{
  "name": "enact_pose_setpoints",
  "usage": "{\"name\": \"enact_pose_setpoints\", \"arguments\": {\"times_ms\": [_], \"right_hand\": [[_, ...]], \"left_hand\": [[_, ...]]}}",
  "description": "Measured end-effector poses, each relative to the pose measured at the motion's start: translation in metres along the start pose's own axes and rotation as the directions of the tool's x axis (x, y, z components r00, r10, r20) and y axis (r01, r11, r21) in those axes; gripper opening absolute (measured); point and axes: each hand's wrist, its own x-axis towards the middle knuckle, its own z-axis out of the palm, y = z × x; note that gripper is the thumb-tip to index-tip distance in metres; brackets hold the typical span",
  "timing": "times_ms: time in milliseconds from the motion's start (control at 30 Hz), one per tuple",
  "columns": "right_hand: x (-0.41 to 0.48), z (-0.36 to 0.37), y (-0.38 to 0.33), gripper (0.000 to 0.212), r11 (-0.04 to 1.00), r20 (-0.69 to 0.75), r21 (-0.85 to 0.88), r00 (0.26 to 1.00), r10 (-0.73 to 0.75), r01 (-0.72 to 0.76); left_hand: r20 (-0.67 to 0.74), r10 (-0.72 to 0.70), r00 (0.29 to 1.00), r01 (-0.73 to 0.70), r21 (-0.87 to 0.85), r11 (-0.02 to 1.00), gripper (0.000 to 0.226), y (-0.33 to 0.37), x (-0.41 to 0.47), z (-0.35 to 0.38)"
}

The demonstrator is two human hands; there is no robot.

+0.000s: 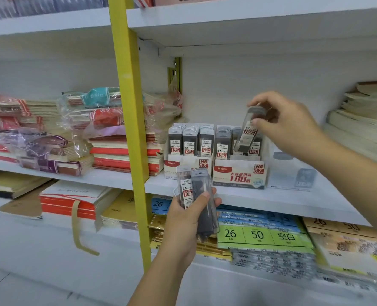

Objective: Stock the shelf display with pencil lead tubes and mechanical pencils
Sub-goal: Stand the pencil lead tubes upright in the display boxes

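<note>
on the white shelf (271,199), 0.5 box (186,167) and 0.7 box (238,174) hold rows of lead tubes (188,140), right hand (287,127) pinches one tube (248,131) tilted over the 0.7 box, left hand (186,224) grips spare tubes (202,195) below.

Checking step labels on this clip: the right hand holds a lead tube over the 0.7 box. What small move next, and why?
Likely lower the tube upright into the HB 0.7 box: the right hand pinches it tilted just above that box's rows, not yet seated, and its label seems to read 0.7. The left hand holds more tubes.
</note>
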Motion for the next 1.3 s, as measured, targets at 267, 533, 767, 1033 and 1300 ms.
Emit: {"name": "enact_pose_setpoints", "arguments": {"times_ms": [267,533,767,1033,1300], "right_hand": [[0.019,0.033,0.025,0.030,0.971,0.215,-0.229,0.969,0.119,-0.068],[0.017,0.034,0.036,0.041,0.825,0.180,-0.558,0.984,0.018,0.087],[-0.035,0.021,-0.004,0.016,0.998,0.184,0.010,0.981,0.059,-0.061],[-0.066,0.039,-0.023,0.018,0.846,0.374,0.428,0.915,0.154,-0.317],[-0.066,0.040,-0.011,0.016,0.637,0.434,0.621,0.877,0.206,-0.457]], "left_hand": [[-0.023,0.016,1.000,-0.016,-0.024,1.000,0.046,0.003,0.007,-0.003],[0.004,0.000,1.000,0.000,0.008,1.000,0.030,0.005,0.003,-0.005],[0.010,0.026,1.000,-0.027,0.091,0.995,0.074,0.024,-0.011,0.003],[0.082,0.016,0.996,-0.031,0.175,0.984,0.060,0.034,-0.019,0.012],[0.080,-0.002,0.997,-0.007,0.107,0.994,0.038,0.039,-0.022,0.007]]}}
